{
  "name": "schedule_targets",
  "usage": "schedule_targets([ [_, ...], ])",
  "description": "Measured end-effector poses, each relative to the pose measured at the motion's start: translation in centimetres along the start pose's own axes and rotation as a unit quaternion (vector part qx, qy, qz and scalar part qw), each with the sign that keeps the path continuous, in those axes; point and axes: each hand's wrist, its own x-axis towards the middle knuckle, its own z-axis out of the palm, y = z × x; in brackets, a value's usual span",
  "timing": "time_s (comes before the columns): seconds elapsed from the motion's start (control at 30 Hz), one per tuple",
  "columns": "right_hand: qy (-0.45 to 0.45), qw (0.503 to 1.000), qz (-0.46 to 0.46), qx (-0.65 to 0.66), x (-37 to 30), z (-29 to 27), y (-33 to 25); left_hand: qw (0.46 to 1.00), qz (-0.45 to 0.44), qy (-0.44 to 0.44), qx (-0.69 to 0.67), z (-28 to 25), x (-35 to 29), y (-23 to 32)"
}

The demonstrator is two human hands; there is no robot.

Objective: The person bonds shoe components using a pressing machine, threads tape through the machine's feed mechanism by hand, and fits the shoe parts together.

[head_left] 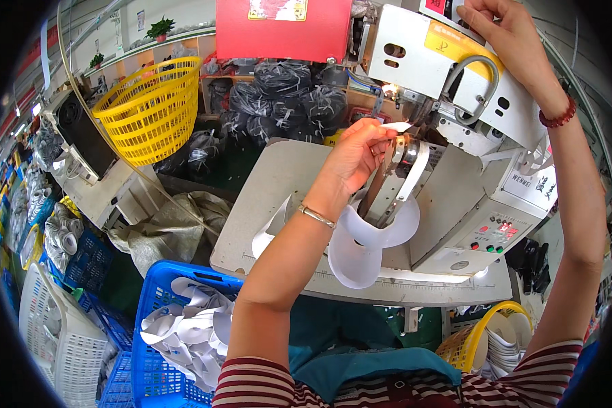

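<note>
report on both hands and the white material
Left hand pinching white material near machine head. Right hand raised to its top. Curved white piece lower down. Machine post close beside left hand.

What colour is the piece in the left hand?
White: the piece at the left hand's fingertips, best seen in the head view.

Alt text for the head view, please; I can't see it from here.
A person's left hand pinches a thin white piece at the working head of a white machine, while the right hand reaches to its top. At lower left, a blue basket holds a heap of curved white pieces.
</note>
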Motion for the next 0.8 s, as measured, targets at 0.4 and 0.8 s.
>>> schedule_targets([
  [0.4, -0.001, 1.0, -0.015, -0.023, 0.1, 0.2, 0.1, 0.99, -0.107, -0.054, 0.068, 0.9, 0.9, 1.1],
  [0.8, -0.004, 1.0, 0.009, -0.003, 0.1, 0.3, -0.1, 0.983, -0.156, -0.068, 0.067, 2.1, 1.2, 1.5],
])
